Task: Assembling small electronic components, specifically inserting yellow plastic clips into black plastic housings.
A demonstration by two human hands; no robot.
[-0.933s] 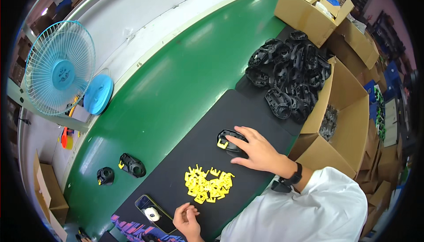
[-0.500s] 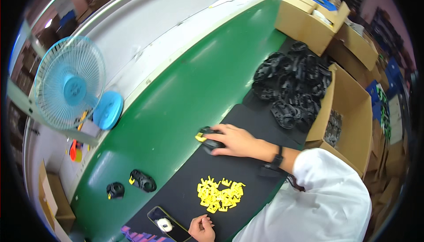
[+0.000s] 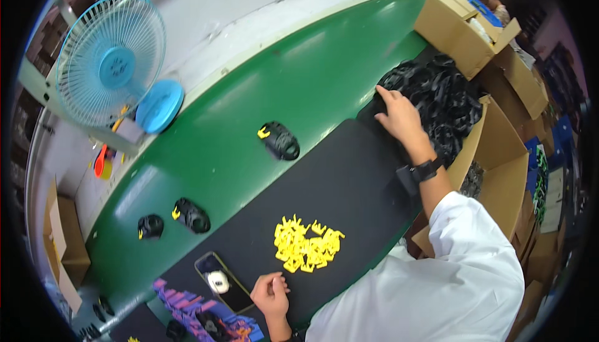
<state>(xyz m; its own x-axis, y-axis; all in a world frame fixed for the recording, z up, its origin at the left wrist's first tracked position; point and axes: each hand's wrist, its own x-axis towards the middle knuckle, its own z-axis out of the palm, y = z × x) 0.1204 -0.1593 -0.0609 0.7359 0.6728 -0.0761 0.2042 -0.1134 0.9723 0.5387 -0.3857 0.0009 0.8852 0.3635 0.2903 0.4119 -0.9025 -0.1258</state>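
My right hand point(image 3: 399, 114) reaches to the near-left edge of a heap of black moulded parts point(image 3: 437, 92). Its fingers are apart, with nothing seen in them. On the green table lies a rounded black part point(image 3: 280, 140) with a yellow clip point(image 3: 263, 131) at one end. Two similar parts, a longer one point(image 3: 191, 215) and a shorter one point(image 3: 150, 226), lie farther left, each showing some yellow. My left hand point(image 3: 271, 295) rests with curled fingers on the black mat point(image 3: 355, 186), between a pile of small yellow plastic clips point(image 3: 306, 245) and a phone point(image 3: 224, 283).
A deep cardboard box point(image 3: 499, 161) stands right of the heap, and another carton point(image 3: 458, 33) is behind it. At the left stand a blue fan point(image 3: 116, 67) and an open box point(image 3: 68, 236). A purple patterned sheet point(image 3: 187, 308) lies at the lower left.
My right hand has let go of the black part with the yellow clip, now left on the green table, and moved right to the heap. The view has shifted; my left hand stays by the clips.
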